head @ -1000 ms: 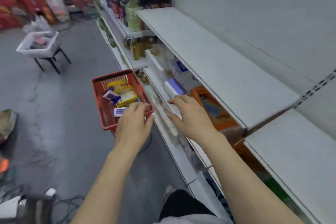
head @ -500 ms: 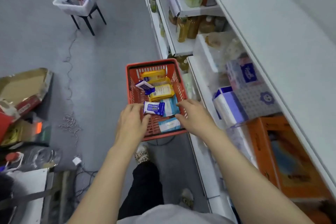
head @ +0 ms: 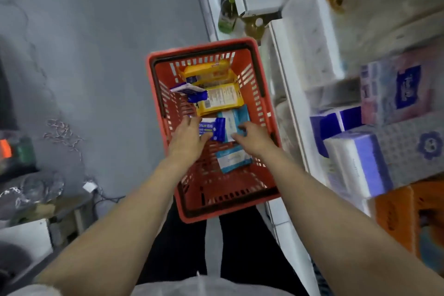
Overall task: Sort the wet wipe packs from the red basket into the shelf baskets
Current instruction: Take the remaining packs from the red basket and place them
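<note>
Pinching blue pack (head: 212,128) in left grip (head: 188,138), inside red basket (head: 260,84).

A grey floor (head: 96,43) is stretching away on the left with a tangled cable (head: 60,132) lying across it, while on the right white shelving (head: 298,108) is carrying purple-and-white tissue packs (head: 355,166), a pink box (head: 396,91) and an orange carton (head: 408,218).
</note>
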A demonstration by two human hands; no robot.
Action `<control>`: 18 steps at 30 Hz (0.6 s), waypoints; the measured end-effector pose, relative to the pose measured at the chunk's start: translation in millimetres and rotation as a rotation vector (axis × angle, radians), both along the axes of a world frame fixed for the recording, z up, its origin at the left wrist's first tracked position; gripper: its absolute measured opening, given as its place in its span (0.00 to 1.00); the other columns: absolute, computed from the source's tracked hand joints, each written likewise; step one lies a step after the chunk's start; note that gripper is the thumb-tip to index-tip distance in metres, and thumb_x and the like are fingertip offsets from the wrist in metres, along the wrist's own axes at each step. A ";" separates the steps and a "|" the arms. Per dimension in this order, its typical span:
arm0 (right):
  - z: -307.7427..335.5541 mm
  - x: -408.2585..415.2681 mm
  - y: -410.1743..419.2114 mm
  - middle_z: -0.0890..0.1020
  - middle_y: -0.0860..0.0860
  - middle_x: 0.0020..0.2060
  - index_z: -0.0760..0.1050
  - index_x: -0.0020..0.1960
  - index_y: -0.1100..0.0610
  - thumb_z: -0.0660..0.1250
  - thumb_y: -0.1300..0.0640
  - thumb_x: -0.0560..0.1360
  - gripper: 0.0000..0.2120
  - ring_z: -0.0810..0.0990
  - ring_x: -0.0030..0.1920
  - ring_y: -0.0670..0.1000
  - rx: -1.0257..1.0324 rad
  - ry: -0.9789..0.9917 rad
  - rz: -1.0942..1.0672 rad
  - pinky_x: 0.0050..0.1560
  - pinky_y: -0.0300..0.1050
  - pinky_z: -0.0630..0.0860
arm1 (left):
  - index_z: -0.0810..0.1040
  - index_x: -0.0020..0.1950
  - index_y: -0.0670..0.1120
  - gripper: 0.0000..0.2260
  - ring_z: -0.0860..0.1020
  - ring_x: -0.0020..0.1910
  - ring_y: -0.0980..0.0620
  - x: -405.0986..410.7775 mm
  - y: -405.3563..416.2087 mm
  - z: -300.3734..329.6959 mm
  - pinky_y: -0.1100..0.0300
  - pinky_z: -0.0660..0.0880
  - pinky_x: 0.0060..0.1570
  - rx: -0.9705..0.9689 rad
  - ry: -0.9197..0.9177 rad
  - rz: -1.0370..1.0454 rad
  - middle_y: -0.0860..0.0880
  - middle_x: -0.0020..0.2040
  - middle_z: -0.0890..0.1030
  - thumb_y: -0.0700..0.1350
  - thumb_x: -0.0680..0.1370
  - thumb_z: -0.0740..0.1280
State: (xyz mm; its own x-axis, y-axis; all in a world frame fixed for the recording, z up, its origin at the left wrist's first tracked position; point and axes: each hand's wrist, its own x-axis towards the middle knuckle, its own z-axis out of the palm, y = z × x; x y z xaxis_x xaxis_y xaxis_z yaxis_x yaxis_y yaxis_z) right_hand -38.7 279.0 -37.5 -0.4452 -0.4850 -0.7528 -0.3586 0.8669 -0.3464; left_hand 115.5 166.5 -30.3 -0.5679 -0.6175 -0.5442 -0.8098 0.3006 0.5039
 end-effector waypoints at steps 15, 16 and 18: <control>-135.8 8.4 -39.2 0.78 0.55 0.64 0.64 0.73 0.58 0.72 0.50 0.75 0.32 0.78 0.62 0.56 0.032 -0.194 -0.412 0.51 0.43 0.74 | 0.55 0.79 0.53 0.32 0.50 0.78 0.46 -25.2 -10.6 -129.7 0.51 0.53 0.75 0.218 -0.203 0.285 0.48 0.80 0.49 0.52 0.79 0.66; -137.8 8.2 -37.4 0.79 0.54 0.63 0.65 0.72 0.58 0.71 0.50 0.76 0.29 0.79 0.61 0.54 0.039 -0.222 -0.424 0.49 0.41 0.72 | 0.54 0.79 0.54 0.33 0.49 0.78 0.46 -27.7 -9.8 -132.9 0.51 0.53 0.75 0.213 -0.203 0.297 0.50 0.80 0.47 0.51 0.79 0.67; -140.3 9.8 -32.1 0.79 0.52 0.62 0.66 0.72 0.56 0.70 0.52 0.77 0.27 0.79 0.60 0.52 0.030 -0.255 -0.440 0.50 0.40 0.71 | 0.52 0.79 0.57 0.34 0.50 0.78 0.46 -30.2 -8.4 -137.9 0.50 0.55 0.74 0.206 -0.214 0.310 0.51 0.80 0.45 0.50 0.78 0.68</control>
State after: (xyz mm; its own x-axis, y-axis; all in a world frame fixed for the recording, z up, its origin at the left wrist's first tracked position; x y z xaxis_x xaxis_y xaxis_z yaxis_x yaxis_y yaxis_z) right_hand -28.8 247.0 -177.9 -0.4025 -0.2694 -0.8749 0.1351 0.9278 -0.3478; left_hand 85.4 158.0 -168.2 -0.2333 -0.6072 -0.7595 -0.9387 -0.0631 0.3388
